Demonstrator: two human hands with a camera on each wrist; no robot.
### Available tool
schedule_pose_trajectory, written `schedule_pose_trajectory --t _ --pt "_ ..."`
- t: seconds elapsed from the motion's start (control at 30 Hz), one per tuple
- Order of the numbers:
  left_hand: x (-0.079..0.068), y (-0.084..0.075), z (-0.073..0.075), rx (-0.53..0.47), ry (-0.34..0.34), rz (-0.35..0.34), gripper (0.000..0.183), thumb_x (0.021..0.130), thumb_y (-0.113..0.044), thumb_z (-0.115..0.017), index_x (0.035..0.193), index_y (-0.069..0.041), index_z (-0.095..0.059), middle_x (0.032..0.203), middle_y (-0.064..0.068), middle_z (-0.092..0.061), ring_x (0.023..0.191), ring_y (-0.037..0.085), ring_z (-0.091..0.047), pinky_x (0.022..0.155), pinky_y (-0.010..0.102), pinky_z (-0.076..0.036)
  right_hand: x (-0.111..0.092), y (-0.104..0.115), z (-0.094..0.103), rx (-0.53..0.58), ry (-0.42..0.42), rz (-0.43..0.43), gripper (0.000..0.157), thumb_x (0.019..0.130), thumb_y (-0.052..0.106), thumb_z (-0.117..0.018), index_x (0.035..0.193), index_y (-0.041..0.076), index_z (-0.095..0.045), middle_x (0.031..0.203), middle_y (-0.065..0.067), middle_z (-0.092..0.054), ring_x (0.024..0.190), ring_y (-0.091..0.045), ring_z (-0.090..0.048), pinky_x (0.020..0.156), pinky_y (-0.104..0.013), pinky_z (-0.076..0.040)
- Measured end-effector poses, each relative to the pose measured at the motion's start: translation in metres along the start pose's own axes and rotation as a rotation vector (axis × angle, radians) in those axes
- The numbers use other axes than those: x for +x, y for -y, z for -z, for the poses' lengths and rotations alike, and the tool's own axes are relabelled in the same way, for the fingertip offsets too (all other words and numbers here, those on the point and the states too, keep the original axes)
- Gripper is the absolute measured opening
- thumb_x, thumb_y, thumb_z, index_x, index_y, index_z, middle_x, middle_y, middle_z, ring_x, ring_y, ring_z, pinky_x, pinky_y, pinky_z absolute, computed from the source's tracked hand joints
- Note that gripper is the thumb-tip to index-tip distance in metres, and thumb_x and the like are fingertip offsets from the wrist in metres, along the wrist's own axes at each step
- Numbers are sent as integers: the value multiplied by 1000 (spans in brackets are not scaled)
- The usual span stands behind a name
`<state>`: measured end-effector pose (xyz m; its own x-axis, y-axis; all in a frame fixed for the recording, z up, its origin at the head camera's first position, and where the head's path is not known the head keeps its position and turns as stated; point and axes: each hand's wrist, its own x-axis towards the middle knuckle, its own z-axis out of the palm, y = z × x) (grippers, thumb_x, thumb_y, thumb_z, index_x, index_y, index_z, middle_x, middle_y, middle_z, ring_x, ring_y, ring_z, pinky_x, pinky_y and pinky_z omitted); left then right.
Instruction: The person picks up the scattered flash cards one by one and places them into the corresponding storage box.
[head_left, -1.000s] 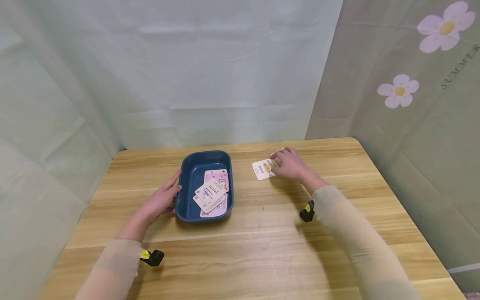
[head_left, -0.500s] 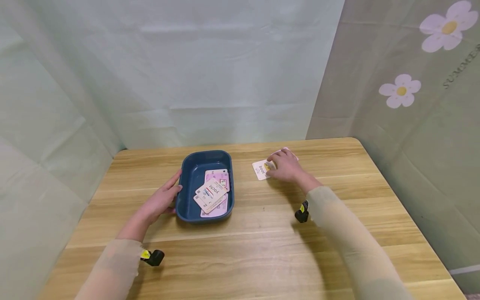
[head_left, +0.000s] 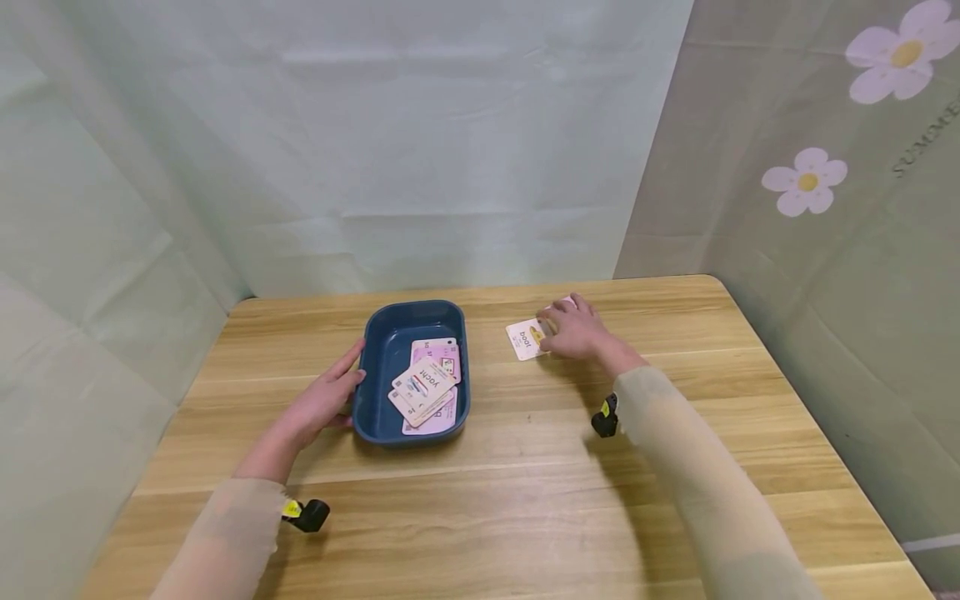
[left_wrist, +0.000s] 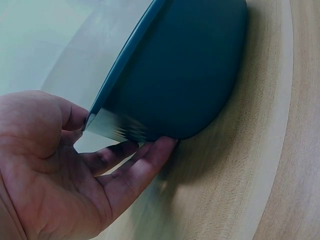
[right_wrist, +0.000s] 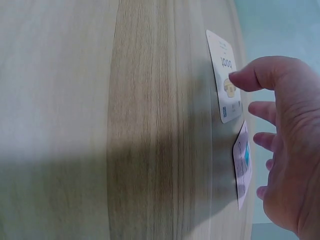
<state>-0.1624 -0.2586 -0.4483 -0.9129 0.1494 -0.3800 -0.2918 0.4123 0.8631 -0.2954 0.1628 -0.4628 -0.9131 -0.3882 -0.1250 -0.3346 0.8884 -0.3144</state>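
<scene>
On the left, my left hand (head_left: 324, 404) grips the side of a deep blue plastic tray (head_left: 384, 342), thumb at the rim and fingers along the lower wall in the left wrist view. Several picture cards lie overlapping inside, a "yacht" card (head_left: 425, 382) on top and pink cards beneath. To the tray's right, a white "boat" card (head_left: 522, 340) lies flat on the table, partly covered by my right hand (head_left: 579, 331). That hand hovers with loosely curved, spread fingers and nothing between them. A pink card (right_wrist: 242, 167) lies beside the boat card, below the fingers in the right wrist view.
The wooden table (head_left: 487, 517) has its far edge just behind the tray and loose cards. Pale cloth walls (head_left: 450, 150) stand behind and at both sides. Each wrist bears a small black camera, such as the left wrist camera (head_left: 311, 516).
My right hand has shifted slightly over the cards, its fingers lifting from the boat card and spreading; more of the pink card showed half a second ago. The left hand and tray stay put.
</scene>
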Motion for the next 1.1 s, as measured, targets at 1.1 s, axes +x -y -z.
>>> schedule_pose_trajectory --t 1.1 --pt "0 -1 0 5 -6 3 63 112 -30 -34 164 -41 -1 169 22 -5 123 44 -49 75 39 -55 -3 -11 -1 39 -1 5 66 80 42 -81 138 18 -60 164 -18 -29 152 -47 -3 117 -66 -6"
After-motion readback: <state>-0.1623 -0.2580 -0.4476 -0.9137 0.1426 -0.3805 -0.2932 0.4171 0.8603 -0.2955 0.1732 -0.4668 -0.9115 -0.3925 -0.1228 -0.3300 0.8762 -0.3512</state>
